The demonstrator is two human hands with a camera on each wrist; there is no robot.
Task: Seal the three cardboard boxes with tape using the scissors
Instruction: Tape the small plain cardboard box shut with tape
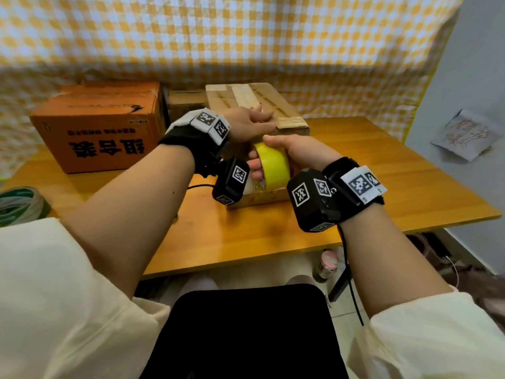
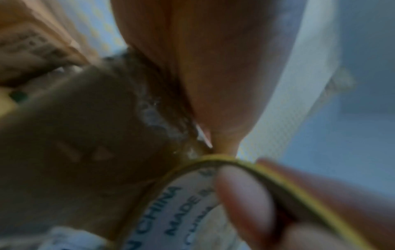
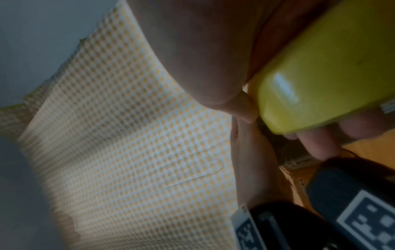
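A person sits at a wooden table [image 1: 382,170] with both arms out in front. I count three cardboard boxes. One is a big orange box [image 1: 101,124] at the back left with black letters on its side. One is a small dark brown box [image 1: 185,102] tucked just behind and beside it. One is a long plain brown box [image 1: 262,105] in the middle, running from the back toward the person, with pale strips of old tape on top. There is one roll of yellow tape [image 1: 273,166], and it is held over the near end of that long box. The right hand [image 1: 297,151] holds the roll, with the thumb on top and the fingers curled up through the hole from below. In the left wrist view one fingertip [image 2: 243,194] presses inside the white ring of the roll. The left hand [image 1: 246,121] reaches across onto the top of the long box, just behind the roll. Its fingers are bent, but I cannot tell if they pinch anything. I cannot see the scissors. One more roll, green and white [image 1: 19,206], lies at the left edge of the table. A yellow and white checked cloth [image 1: 246,36] hangs behind everything.
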